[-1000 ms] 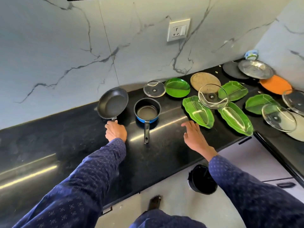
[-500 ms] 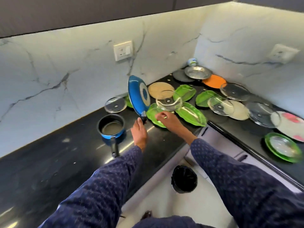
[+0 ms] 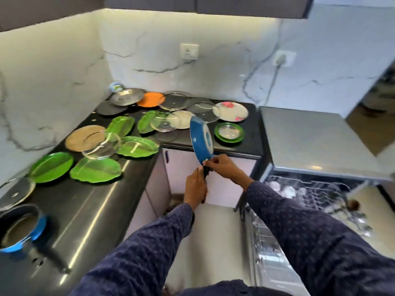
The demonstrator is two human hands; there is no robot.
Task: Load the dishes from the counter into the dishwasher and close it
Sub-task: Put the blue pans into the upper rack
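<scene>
Blue frying pan (image 3: 201, 140) is off the worktop (image 3: 89, 201), held on edge in mid-air, long axis roughly vertical, handle down, base facing right. Left hand (image 3: 195, 186) grips the black handle from below; right hand (image 3: 221, 165) pinches the handle neck just under the pan body. Open dishwasher rack (image 3: 307, 195) lies right and lower, nearer the right hand, so the carry likely swings rightward and down.
</scene>
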